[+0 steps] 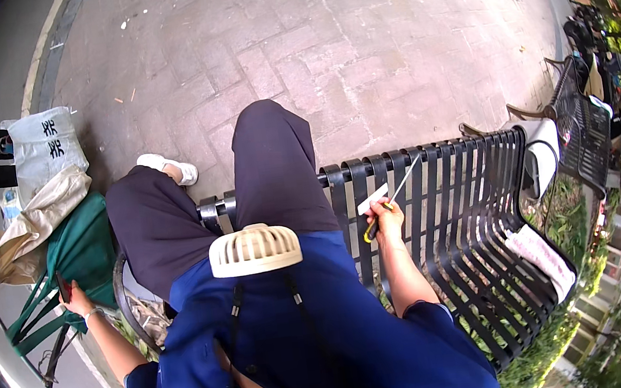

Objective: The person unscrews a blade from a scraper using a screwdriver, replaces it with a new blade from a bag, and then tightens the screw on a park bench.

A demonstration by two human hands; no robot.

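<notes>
Seated person, both hands occupied.
Right hand [386,219] raised, fist closed around yellow-handled screwdriver [392,197] and white card [372,199]; left hand [75,300] grips dark phone [63,287].

Your right hand [387,219] gripping screwdriver [393,201] and white card [372,199] over bench [478,235]; left hand [75,300] reaching green bag [78,257] beside bench.

A white bag [44,149] with dark printed marks on its face stands at about nine o'clock, upright beside the pavement edge. Just below it lies a crumpled beige bag [28,232], touching a green tote bag [78,257] with long straps. At about three o'clock, the right hand [386,219] holds a small white rectangular card [372,199]; whether it is printed cannot be told.
</notes>
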